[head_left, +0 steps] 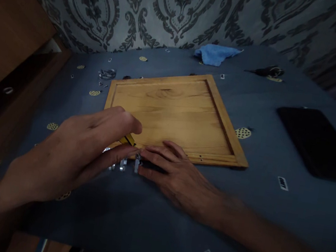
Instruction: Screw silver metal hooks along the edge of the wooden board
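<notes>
A framed wooden panel (170, 109) lies flat on the blue patterned cloth. My left hand (83, 151) is over its near left corner, fingers closed round a small yellow and black tool (128, 139) that is mostly hidden. Beside it, my right hand (176, 173) is pressed on the panel's near edge, its fingers close together against a shiny metal piece (136, 164). What its fingertips grip is hard to make out. Another metal piece (123, 164) stands just left of that one along the same edge, partly behind my left hand. Two small dark holes show in the near frame strip.
Small metal parts (107, 74) lie in a pile beyond the panel's left corner. A blue rag (216, 54) and a dark tool (268, 71) are at the back. At right lies a black flat object (320, 143). Wooden furniture (9, 28) borders the left side.
</notes>
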Motion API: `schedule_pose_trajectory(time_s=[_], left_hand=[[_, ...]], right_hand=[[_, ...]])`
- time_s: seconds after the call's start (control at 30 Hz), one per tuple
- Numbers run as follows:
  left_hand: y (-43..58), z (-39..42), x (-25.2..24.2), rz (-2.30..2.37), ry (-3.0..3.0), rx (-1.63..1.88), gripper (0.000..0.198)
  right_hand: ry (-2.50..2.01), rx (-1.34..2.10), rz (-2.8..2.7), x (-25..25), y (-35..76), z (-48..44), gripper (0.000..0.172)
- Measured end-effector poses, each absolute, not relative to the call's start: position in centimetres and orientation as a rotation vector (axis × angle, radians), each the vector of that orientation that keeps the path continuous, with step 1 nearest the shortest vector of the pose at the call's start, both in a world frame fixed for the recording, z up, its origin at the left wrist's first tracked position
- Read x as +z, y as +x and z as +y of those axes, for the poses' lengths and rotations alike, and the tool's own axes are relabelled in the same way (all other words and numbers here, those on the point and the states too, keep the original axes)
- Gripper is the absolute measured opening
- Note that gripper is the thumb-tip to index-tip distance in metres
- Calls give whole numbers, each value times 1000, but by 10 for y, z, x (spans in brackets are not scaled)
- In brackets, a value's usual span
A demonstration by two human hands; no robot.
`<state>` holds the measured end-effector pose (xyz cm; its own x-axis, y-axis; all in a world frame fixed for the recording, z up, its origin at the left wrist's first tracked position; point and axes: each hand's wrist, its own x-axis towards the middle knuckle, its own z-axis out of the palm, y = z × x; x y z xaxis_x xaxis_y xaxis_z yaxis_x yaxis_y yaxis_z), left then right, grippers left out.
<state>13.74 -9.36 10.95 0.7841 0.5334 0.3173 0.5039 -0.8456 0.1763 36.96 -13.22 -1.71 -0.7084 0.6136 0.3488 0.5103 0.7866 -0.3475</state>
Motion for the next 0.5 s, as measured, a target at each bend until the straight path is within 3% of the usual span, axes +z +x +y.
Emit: schedule_pose_trajectory(time_s=[0.27,0.5], left_hand=[[135,-92,108,851,2894,563,11],[132,-94,107,897,2892,540,25]], right_hand=[[-826,321,-2531,-20,370,-131,36],[-812,306,-2511,-19,369,-131,30]])
